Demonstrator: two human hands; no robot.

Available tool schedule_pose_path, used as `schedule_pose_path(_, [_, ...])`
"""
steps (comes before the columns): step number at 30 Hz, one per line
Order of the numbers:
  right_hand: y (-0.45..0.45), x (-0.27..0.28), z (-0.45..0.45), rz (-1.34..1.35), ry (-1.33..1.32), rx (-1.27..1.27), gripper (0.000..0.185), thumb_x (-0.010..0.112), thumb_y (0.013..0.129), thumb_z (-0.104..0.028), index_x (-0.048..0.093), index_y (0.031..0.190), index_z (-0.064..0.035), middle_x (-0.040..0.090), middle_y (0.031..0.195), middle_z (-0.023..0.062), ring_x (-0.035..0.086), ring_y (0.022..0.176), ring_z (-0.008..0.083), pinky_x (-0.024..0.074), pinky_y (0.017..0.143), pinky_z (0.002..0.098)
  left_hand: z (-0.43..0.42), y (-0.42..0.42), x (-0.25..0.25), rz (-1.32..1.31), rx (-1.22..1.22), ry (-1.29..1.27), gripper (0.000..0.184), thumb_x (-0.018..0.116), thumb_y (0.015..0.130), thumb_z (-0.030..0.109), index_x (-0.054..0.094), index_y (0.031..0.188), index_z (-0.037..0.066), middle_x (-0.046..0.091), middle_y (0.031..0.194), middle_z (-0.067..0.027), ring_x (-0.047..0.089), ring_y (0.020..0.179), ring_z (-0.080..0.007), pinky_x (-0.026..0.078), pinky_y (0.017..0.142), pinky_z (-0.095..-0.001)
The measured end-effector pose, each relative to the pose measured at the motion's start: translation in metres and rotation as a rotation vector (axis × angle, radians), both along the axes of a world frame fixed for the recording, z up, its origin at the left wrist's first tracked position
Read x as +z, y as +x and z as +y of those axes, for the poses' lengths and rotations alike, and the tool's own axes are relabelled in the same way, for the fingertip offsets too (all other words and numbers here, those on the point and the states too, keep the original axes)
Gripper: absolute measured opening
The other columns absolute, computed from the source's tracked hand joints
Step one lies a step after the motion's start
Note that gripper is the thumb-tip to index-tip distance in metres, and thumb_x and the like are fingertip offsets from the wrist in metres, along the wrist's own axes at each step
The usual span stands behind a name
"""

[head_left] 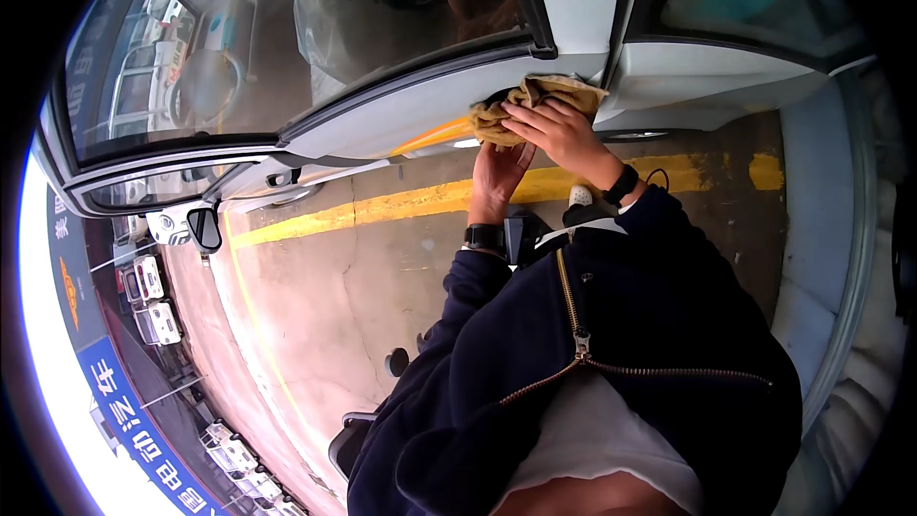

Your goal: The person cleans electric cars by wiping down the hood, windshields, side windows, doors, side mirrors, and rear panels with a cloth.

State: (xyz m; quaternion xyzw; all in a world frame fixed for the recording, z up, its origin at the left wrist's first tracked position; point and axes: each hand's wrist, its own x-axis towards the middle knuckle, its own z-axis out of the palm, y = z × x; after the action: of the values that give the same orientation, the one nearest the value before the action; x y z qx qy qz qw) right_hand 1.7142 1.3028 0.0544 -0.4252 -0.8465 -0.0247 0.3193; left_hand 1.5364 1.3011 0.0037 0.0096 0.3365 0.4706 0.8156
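Observation:
A crumpled tan-brown cloth point(564, 89) lies against the white side panel of a vehicle point(382, 112), just below the window line. My right hand point(562, 140) is on top of the cloth, holding it to the panel with fingers stretched across it. Just below and to the left, my left hand point(496, 178) grips the cloth's lower edge; its fingertips are partly hidden by the folds. Dark bands are on both wrists. An orange stripe point(435, 137) on the panel runs up to the cloth's left side.
A side mirror point(203, 228) sticks out at the left. Window glass point(401, 0) spans the area above the panel. Yellow paint lines point(373, 208) cross the concrete floor. Several white vehicles point(229, 449) are parked at lower left, near a blue sign point(143, 430).

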Motion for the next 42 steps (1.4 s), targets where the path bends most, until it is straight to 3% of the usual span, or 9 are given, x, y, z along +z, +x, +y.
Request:
schedule_pose_path(8, [0.075,0.014,-0.034,0.155,-0.185,-0.147,0.044,0.05,0.074,0.011,0.071,0.106,-0.0104,0.058,0.132,-0.0026,0.059,0.11,0.021,0.0485,0.092,0.033,-0.013,0.056,0.012,-0.048,-0.248,-0.072,0.033,0.043,0.1,0.02,0.05,0.13,0.006,0.053,0.131,-0.0079,0.053,0.121,-0.0274,0.044,0.103,-0.0456])
schedule_pose_path(14, [0.123,-0.008,-0.067,0.621,-0.657,-0.262,0.047,0.047,0.077,0.014,0.066,0.115,-0.0053,0.057,0.133,0.0094,0.064,0.081,0.0208,0.0466,0.066,0.0252,-0.011,0.054,0.011,0.545,-0.638,0.308,0.033,0.053,0.096,0.015,0.057,0.126,0.003,0.064,0.117,-0.0066,0.06,0.107,-0.0151,0.048,0.092,-0.0273])
schedule_pose_path(16, [0.119,0.016,-0.077,0.547,-0.675,-0.249,0.044,0.051,0.077,0.012,0.067,0.114,-0.0054,0.058,0.133,0.0084,0.063,0.077,0.0182,0.0462,0.063,0.0249,-0.017,0.047,0.025,0.567,-0.553,0.346,0.031,0.054,0.096,0.016,0.062,0.123,0.003,0.068,0.108,-0.0042,0.063,0.097,-0.0118,0.049,0.085,-0.026])
schedule_pose_path(21, [0.1,0.075,-0.077,0.449,-0.531,-0.124,0.035,0.058,0.077,0.008,0.068,0.106,-0.0053,0.062,0.126,0.0042,0.062,0.071,0.0152,0.0467,0.059,0.0265,-0.033,0.015,0.08,1.445,-0.145,0.958,0.036,0.061,0.085,0.004,0.064,0.121,0.005,0.069,0.095,-0.0144,0.064,0.069,-0.0193,0.052,0.065,-0.0289])
schedule_pose_path(26, [0.098,0.096,-0.052,0.406,-0.335,-0.076,0.028,0.059,0.078,0.008,0.065,0.103,-0.0036,0.065,0.112,0.0063,0.062,0.073,0.0204,0.0472,0.062,0.0273,-0.017,-0.019,0.144,1.874,-0.336,1.476,0.057,0.066,0.079,0.006,0.054,0.133,0.02,0.056,0.132,-0.0108,0.062,0.091,-0.0292,0.052,0.078,-0.0365])
schedule_pose_path(32, [0.08,0.123,-0.039,0.504,-0.353,-0.126,0.028,0.057,0.085,0.005,0.063,0.111,-0.0041,0.067,0.101,0.0129,0.066,0.083,0.0242,0.0506,0.07,0.0308,-0.006,-0.035,0.177,1.878,-0.407,1.501,0.051,0.059,0.086,0.015,0.054,0.134,0.03,0.057,0.133,-0.0037,0.065,0.086,-0.0261,0.053,0.073,-0.0353])
schedule_pose_path(38, [0.063,0.123,-0.035,0.525,-0.155,-0.014,0.034,0.064,0.079,0.006,0.062,0.111,-0.0061,0.064,0.102,0.0105,0.065,0.087,0.0281,0.0518,0.077,0.033,-0.012,-0.05,0.184,2.243,-0.352,1.125,0.034,0.056,0.092,0.018,0.061,0.124,0.027,0.063,0.067,-0.0054,0.062,0.058,-0.026,0.049,0.053,-0.0323])
schedule_pose_path(40, [0.059,0.123,-0.036,0.391,-0.185,-0.056,0.035,0.069,0.075,0.004,0.065,0.107,-0.0109,0.057,0.099,0.0064,0.063,0.08,0.0239,0.0526,0.072,0.0324,-0.018,-0.057,0.173,2.168,-0.335,1.104,0.031,0.053,0.095,0.018,0.061,0.124,0.019,0.062,0.059,-0.0047,0.063,0.054,-0.0231,0.048,0.052,-0.0291])
schedule_pose_path(42, [0.062,0.109,-0.041,0.373,-0.246,0.031,0.035,0.071,0.074,0.003,0.067,0.104,-0.013,0.053,0.098,0.0052,0.062,0.077,0.0216,0.0524,0.07,0.0319,-0.023,-0.062,0.166,1.497,-0.462,0.618,0.031,0.051,0.097,0.018,0.059,0.124,0.007,0.068,0.067,-0.005,0.066,0.059,-0.0192,0.048,0.053,-0.0305])
